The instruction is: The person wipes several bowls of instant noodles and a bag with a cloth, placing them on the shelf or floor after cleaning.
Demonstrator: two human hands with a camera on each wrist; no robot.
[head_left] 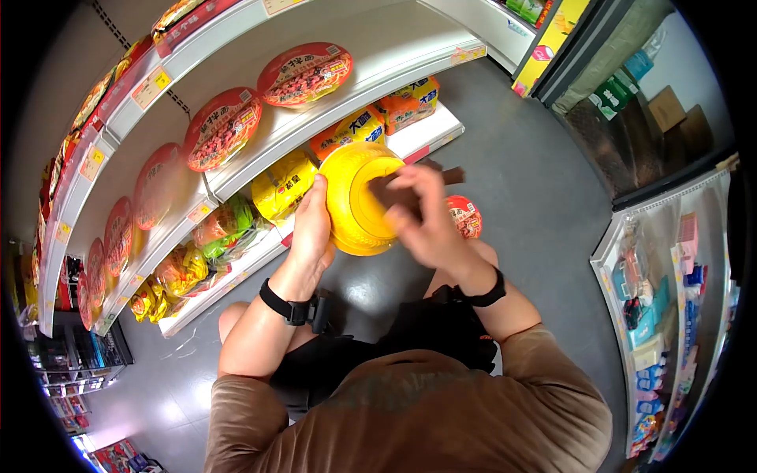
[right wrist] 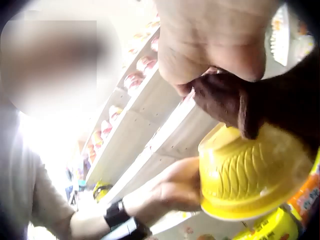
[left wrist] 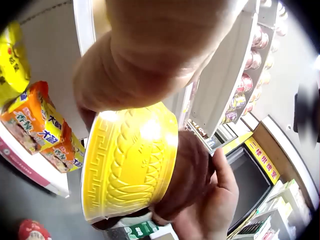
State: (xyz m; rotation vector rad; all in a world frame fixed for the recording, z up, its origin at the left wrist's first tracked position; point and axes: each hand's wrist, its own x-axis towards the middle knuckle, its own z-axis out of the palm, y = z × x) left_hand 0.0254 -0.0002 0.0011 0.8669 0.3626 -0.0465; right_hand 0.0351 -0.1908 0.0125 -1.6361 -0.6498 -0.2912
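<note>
The left hand [head_left: 312,225] grips a yellow bowl-shaped tub [head_left: 344,206] by its side, with the tub's base turned toward the right hand. A dark brown cloth [head_left: 386,194] is bunched in the right hand [head_left: 430,225], which is blurred in the head view, and lies against the base. In the left wrist view the cloth [left wrist: 190,167] covers the narrow end of the ribbed tub [left wrist: 132,165], with right-hand fingers [left wrist: 225,172] curled at it. The right wrist view shows the cloth [right wrist: 220,97] under the right hand [right wrist: 215,40], touching the tub [right wrist: 250,172].
A white shelf [head_left: 394,71] at the left bears a row of red-lidded tubs [head_left: 306,73]. Yellow noodle packs [head_left: 284,185] lie on the lower shelf. Another red-lidded tub [head_left: 465,217] is low beside the right knee. Stocked shelves [head_left: 650,339] stand at the right.
</note>
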